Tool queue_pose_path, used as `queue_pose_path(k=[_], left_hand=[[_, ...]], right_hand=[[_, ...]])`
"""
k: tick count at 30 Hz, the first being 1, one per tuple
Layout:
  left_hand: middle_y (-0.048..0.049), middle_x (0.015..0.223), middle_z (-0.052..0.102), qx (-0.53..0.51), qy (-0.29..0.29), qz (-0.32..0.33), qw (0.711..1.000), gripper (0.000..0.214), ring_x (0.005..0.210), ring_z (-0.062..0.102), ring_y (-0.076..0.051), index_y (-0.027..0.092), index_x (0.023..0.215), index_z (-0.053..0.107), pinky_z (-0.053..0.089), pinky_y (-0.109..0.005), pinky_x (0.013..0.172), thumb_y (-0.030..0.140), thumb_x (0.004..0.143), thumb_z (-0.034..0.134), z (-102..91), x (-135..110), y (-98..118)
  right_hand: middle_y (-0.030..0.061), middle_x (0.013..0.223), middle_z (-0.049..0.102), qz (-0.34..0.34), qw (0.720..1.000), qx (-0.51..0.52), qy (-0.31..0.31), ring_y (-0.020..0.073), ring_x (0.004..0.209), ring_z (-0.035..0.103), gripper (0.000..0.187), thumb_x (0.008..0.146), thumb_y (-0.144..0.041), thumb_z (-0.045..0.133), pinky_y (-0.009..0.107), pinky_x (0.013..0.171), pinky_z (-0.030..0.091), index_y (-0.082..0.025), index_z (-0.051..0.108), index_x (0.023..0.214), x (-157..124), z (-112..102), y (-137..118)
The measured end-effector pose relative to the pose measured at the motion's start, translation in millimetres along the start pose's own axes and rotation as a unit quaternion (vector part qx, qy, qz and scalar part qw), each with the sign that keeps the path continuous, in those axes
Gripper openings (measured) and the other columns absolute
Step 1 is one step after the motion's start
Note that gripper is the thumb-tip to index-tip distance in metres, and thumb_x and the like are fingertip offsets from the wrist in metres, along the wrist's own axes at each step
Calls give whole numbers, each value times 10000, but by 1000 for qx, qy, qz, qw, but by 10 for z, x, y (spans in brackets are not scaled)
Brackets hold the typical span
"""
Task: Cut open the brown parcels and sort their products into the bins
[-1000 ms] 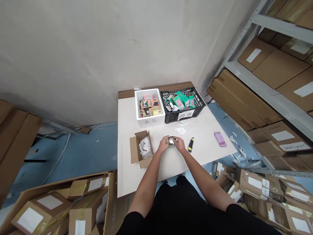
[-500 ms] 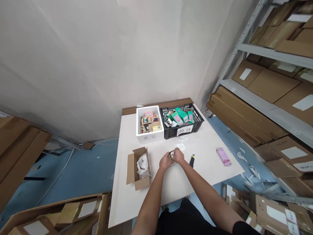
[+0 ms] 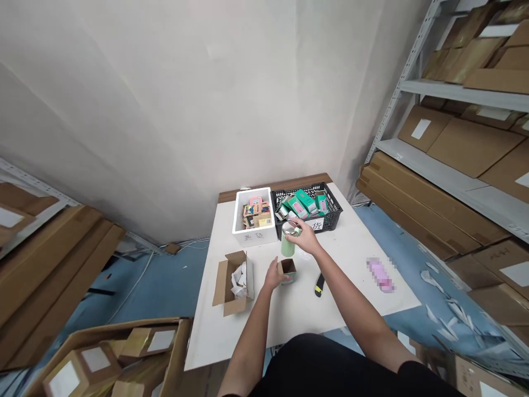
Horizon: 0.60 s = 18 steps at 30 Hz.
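My right hand [image 3: 305, 238] is closed round the silver top of a pale green bottle [image 3: 288, 246] and holds it upright in the air over the white table [image 3: 355, 259]. Directly below, my left hand [image 3: 273, 274] grips a small open cardboard box [image 3: 286, 269] that stands on the table. The bottle hangs clear above the box's opening.
An open carton with white paper [image 3: 231, 282] lies left of my hands. A white foam bin [image 3: 254, 215] and a black crate of green boxes [image 3: 308, 207] stand at the table's back. A yellow-black knife [image 3: 318, 284] and a pink item [image 3: 379, 274] lie to the right. Cartons fill shelves and floor.
The bottle has come up out of the small box. My right hand rose with it while my left hand stayed low on the box. The camera tilted upward.
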<state>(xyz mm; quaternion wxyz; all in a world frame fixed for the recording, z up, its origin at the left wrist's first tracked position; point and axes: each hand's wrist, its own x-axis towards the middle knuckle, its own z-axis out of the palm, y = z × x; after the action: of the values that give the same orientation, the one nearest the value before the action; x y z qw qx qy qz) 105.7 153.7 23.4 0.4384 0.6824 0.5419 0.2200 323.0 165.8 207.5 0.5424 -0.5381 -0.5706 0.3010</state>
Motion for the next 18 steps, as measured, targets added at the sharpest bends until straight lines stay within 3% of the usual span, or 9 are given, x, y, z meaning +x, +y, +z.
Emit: queue_pose_path(k=[3, 5, 8, 11, 15, 18], left_hand=[[-203, 1698, 346, 0, 32, 25, 999, 1353, 1600, 262, -403, 211, 1639, 329, 262, -530, 1292, 406, 484, 1006, -222, -75, 375], [-167, 1701, 350, -23, 73, 70, 995, 1259, 1587, 304, -371, 267, 1653, 310, 310, -519, 1269, 452, 596, 969, -357, -129, 725], [-133, 1636, 447, -65, 135, 144, 978, 1011, 1473, 476, -337, 320, 1585, 443, 463, -469, 1146, 466, 705, 920, -455, -164, 1334], [-137, 1428, 625, -63, 161, 180, 968, 773, 1283, 622, -310, 241, 1390, 640, 540, -435, 1036, 464, 706, 920, -425, -155, 1835], [-114, 1207, 729, -77, 180, 150, 969, 653, 1073, 702, -268, 195, 1269, 695, 584, -406, 931, 467, 714, 906, -377, -196, 2083], [-103, 1175, 742, -126, 204, 115, 964, 840, 1039, 718, -252, 213, 1445, 594, 590, -396, 924, 450, 705, 913, -467, -256, 2072]], right_hand=[[82, 1237, 714, -3, 999, 50, -3, 267, 1149, 676, 859, 676, -313, 868, 436, 1062, 523, -254, 574, 1481, 34, -143, -49], [84, 1211, 713, -3, 997, 80, -6, 266, 1151, 670, 902, 677, -313, 876, 434, 1050, 531, -252, 536, 1511, 29, -194, -50], [78, 1167, 716, 5, 994, 109, -25, 268, 1137, 669, 903, 676, -315, 880, 439, 1037, 540, -244, 530, 1506, 8, -202, -60], [79, 1150, 716, 22, 991, 132, -22, 273, 1136, 671, 887, 668, -334, 889, 444, 1045, 536, -230, 549, 1481, -36, -191, -60], [105, 1291, 690, 40, 983, 170, -49, 286, 1223, 653, 958, 702, -404, 895, 468, 1077, 512, -275, 474, 1553, -142, -287, 54], [112, 1461, 611, 54, 972, 179, -144, 305, 1365, 577, 1078, 723, -445, 898, 516, 1106, 479, -361, 336, 1639, -249, -368, 187]])
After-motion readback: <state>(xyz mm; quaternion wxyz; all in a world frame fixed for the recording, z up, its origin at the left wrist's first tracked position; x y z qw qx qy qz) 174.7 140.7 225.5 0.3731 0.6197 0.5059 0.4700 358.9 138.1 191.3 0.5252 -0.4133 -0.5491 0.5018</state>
